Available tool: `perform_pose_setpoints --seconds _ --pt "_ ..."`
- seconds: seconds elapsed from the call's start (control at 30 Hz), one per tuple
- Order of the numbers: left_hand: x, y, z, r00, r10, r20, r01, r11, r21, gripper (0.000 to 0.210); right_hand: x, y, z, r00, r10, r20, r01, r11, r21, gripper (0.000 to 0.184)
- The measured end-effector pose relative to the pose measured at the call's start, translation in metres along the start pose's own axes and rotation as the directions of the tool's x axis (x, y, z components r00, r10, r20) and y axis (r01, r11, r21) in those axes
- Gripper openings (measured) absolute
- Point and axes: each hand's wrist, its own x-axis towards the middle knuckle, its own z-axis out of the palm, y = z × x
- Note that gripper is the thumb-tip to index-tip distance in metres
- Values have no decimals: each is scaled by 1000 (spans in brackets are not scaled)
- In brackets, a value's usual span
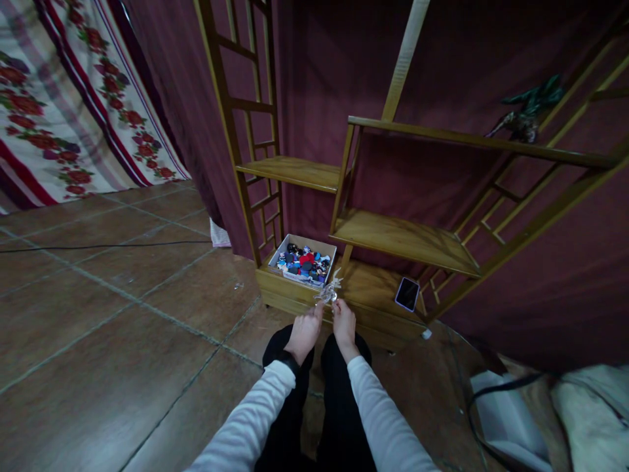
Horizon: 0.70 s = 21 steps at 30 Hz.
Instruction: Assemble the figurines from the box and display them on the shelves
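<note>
A small, clear-and-silvery figurine (331,289) with thin spiky parts is held up in front of the low wooden shelf. My left hand (305,332) pinches its lower left side, the index finger stretched along it. On its lower right, the fingertips of my right hand (344,324) are closed on it. The exact shape of the figurine is too small to make out. Just behind and left of it, a shallow white box (317,245) full of small colourful pieces, red, blue, black and white, rests on the bottom shelf.
A wooden display rack (403,239) with stepped shelves stands against a dark red curtain (314,78). A dark-screened phone or tablet (407,294) lies on its bottom board. A green figurine (533,105) sits on the upper right shelf. A pale bag (592,410) is on the floor at right.
</note>
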Motion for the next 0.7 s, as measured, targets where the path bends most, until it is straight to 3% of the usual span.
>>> perform_pose_setpoints --seconds 0.23,0.7 --pt "-5 3 -3 998 59 23 -61 988 144 27 2 4 8 998 46 37 -46 999 8 26" --pt "2 2 -10 978 204 37 -207 967 150 24 7 7 9 990 126 63 -136 971 194 25"
